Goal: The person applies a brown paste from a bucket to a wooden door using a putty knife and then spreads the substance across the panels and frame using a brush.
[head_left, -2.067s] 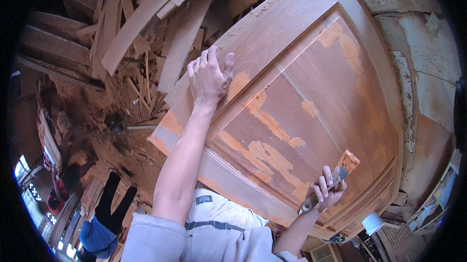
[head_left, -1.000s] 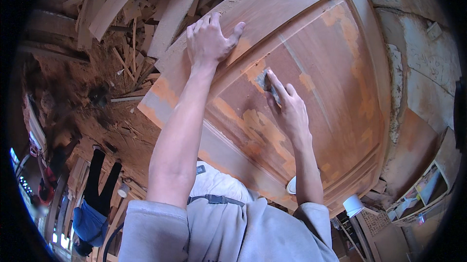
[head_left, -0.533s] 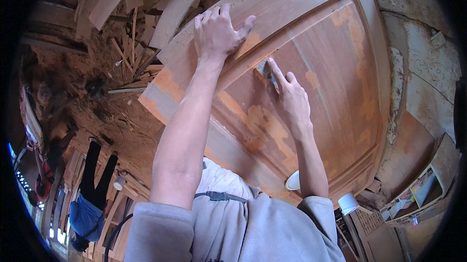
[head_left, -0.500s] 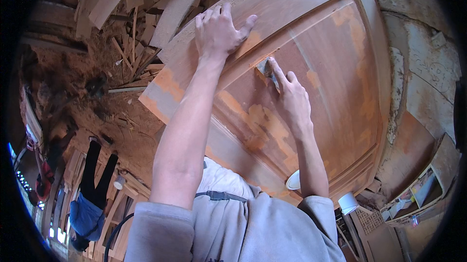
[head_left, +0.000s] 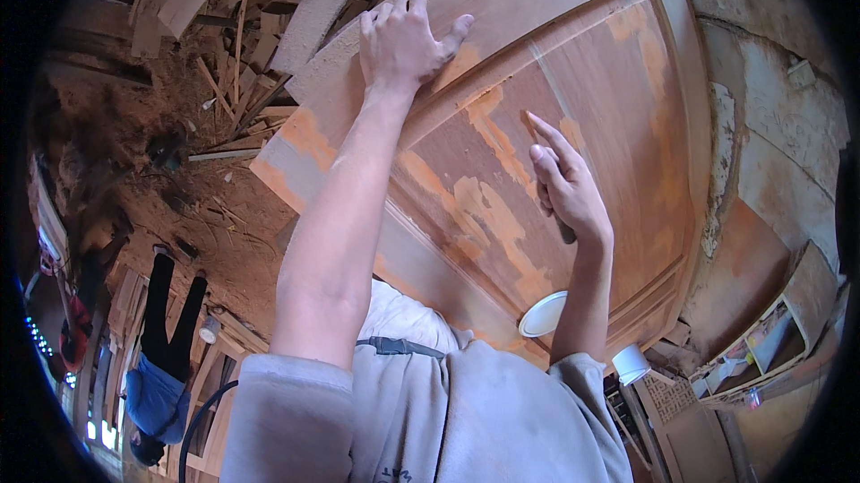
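Atop one orange-patched wooden panel [head_left: 618, 142], our left hand [head_left: 399, 48] lies thumb-wide; our pointing right hand [head_left: 571, 189] grips one slim dark-handled scraper [head_left: 567, 232].

Scraper [head_left: 566, 232] mostly hidden by right hand [head_left: 573, 194], white disc [head_left: 542, 314] partly behind right forearm [head_left: 582, 299], wood panel [head_left: 618, 142] cut off at top edge.

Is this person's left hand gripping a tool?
No, the left hand rests on the wooden panel, its thumb spread away from the fingers.
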`<act>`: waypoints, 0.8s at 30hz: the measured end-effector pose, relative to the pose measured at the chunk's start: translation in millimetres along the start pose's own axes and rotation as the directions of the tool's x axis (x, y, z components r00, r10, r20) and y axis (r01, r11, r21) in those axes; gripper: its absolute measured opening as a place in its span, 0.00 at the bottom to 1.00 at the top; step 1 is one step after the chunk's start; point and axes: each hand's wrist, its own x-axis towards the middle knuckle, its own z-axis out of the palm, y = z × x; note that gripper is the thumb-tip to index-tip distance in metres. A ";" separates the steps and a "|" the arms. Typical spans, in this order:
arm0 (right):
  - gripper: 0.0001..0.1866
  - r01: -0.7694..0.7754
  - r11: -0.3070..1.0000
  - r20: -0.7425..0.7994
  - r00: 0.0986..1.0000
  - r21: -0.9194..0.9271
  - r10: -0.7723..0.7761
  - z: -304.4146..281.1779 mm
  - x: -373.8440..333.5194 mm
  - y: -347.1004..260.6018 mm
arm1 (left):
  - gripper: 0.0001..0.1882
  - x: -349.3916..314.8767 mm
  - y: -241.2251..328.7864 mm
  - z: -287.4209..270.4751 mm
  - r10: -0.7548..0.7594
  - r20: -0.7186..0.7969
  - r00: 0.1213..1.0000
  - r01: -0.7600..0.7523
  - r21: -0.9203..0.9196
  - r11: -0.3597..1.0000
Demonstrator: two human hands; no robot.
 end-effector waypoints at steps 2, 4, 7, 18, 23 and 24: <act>0.26 -0.207 0.942 0.062 0.978 0.266 0.197 6.1 5.4 13.9 | 0.41 2.7 1.8 -0.8 0.014 -0.023 1.000 -0.015 -0.008 1.000; 0.26 0.244 0.937 -0.158 0.944 -0.250 -0.288 23.0 19.4 31.8 | 0.41 3.5 3.0 0.3 0.019 -0.035 0.999 -0.019 -0.008 1.000; 0.27 0.216 0.773 -0.150 0.916 -0.596 -0.371 29.7 20.8 14.6 | 0.41 2.9 1.6 0.2 0.017 -0.020 1.000 -0.017 -0.010 1.000; 0.28 0.101 0.652 -0.093 0.962 -0.752 -0.256 40.4 27.4 -0.3 | 0.41 1.4 0.2 2.7 0.028 -0.057 0.998 -0.028 0.001 1.000; 0.26 0.037 0.611 -0.101 0.977 -0.791 -0.190 40.0 24.8 -8.3 | 0.41 5.0 3.0 -0.6 0.036 -0.040 0.999 -0.036 0.006 0.999; 0.26 0.029 0.614 -0.106 0.977 -0.789 -0.183 37.2 23.6 -11.5 | 0.41 4.1 3.8 -1.2 0.042 -0.035 0.999 -0.042 0.003 0.999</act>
